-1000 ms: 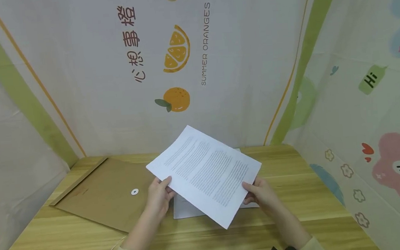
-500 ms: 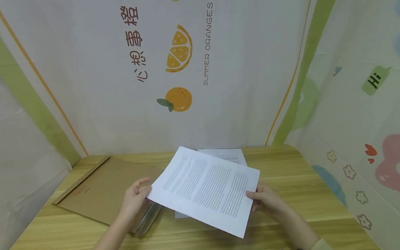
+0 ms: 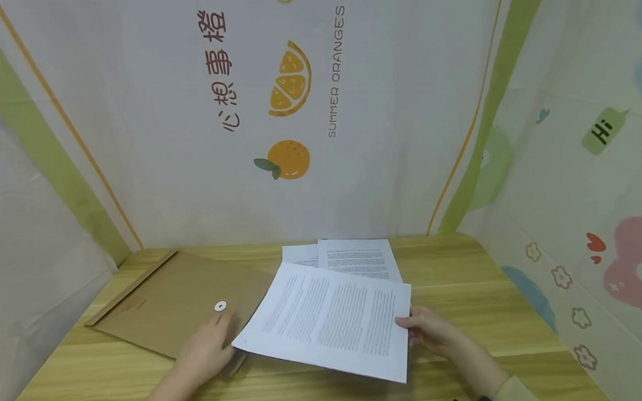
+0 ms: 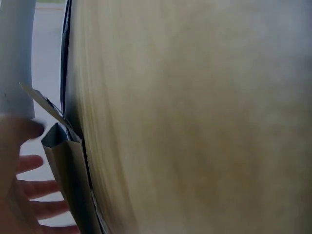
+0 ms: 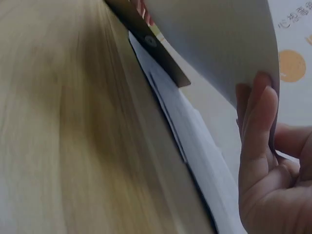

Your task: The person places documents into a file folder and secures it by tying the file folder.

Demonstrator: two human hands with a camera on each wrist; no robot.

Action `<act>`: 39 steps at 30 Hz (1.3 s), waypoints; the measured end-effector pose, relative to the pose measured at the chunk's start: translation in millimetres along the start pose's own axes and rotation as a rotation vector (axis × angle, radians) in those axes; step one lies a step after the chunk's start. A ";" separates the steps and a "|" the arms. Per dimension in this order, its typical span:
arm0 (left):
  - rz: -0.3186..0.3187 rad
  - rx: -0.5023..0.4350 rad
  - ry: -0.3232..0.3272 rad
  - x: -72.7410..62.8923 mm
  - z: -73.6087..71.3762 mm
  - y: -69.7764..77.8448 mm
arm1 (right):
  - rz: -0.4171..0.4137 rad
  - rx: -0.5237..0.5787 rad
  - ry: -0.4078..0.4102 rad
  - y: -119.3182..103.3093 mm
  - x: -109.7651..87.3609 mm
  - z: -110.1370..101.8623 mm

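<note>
My right hand [image 3: 433, 334] pinches the right edge of the printed paper [image 3: 335, 317], thumb on top, and the sheet bows upward in the right wrist view. The paper is tilted above the table, its left corner beside my left hand [image 3: 204, 353]. That hand lies at the near right edge of a brown kraft envelope [image 3: 171, 298], just below its white button [image 3: 220, 306]. In the left wrist view the envelope's edge [image 4: 70, 170] gapes, and the fingers [image 4: 46, 187] are spread and fairly straight against or behind it. The thumb is blurred there.
More printed sheets [image 3: 358, 257] lie on the wooden table [image 3: 461, 290] behind the held paper, partly covered by it. A white curtain [image 3: 407, 157] with orange prints stands at the table's back edge, and another curtain [image 3: 566, 196] flanks the right side.
My left hand has let go of the paper and moved left and down to the envelope's near edge. The right hand has lowered the paper slightly, uncovering more of the sheets behind.
</note>
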State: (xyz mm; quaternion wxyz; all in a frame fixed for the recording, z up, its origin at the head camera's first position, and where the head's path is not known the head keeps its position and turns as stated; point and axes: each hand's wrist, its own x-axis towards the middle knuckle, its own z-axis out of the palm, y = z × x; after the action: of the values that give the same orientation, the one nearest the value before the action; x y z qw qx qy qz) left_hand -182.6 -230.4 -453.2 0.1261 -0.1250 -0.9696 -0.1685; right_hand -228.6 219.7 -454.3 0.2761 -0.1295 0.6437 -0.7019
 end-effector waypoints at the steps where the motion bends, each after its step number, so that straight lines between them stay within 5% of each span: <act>1: 0.008 0.032 -0.015 -1.9 0.7 0.2 | 0.005 0.001 -0.008 1.1 -0.2 -1.8; 9: 0.118 0.110 -0.072 -8.8 -3.1 2.5 | 0.045 0.019 -0.065 8.9 0.4 -12.3; 19: 0.291 0.305 0.019 -10.8 -3.0 11.7 | 0.074 0.024 -0.067 11.3 0.7 -14.1; 34: 0.164 0.215 -0.061 -17.6 -13.6 13.6 | 0.068 0.061 -0.124 6.4 18.3 -9.4; 39: 0.136 0.169 -0.091 -17.2 -15.6 11.7 | 0.076 0.045 -0.076 -0.5 31.9 -9.7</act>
State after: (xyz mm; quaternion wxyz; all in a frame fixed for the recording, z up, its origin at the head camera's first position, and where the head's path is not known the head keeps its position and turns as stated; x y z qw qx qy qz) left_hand -160.0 -228.7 -440.4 0.1031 -0.1867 -0.9744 -0.0713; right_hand -259.9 210.1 -460.8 0.3298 -0.1252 0.6211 -0.6998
